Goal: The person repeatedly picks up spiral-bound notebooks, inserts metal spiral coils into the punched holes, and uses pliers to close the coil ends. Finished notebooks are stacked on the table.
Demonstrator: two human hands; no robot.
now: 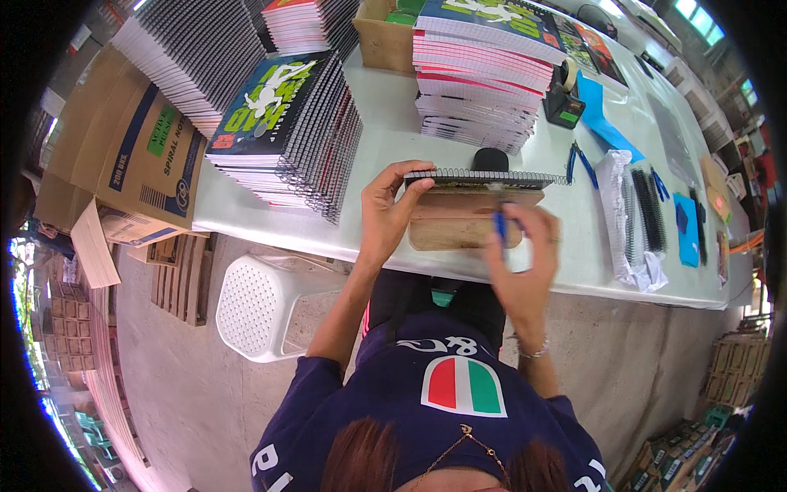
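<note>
A spiral notebook [471, 182] stands on edge near the table's front, its wire coil along the top. My left hand [388, 205] grips its left end, thumb on the near side and fingers behind. The coil sticks out past the right end of the notebook. My right hand [529, 254], smeared by motion, is closed around a blue-handled tool [500, 223]. The tool's blurred grey tip is close to the coil, and I cannot make out its kind. Below the notebook lies a wooden block [459, 236].
Stacks of spiral notebooks [283, 123] stand at left, with another stack [484, 90] at back centre. Right of my hands lie pliers [584, 164], a tape dispenser [564, 102] and loose black coils [648, 209] by white wrapping. A cardboard box [135, 148] and white stool [266, 307] are left.
</note>
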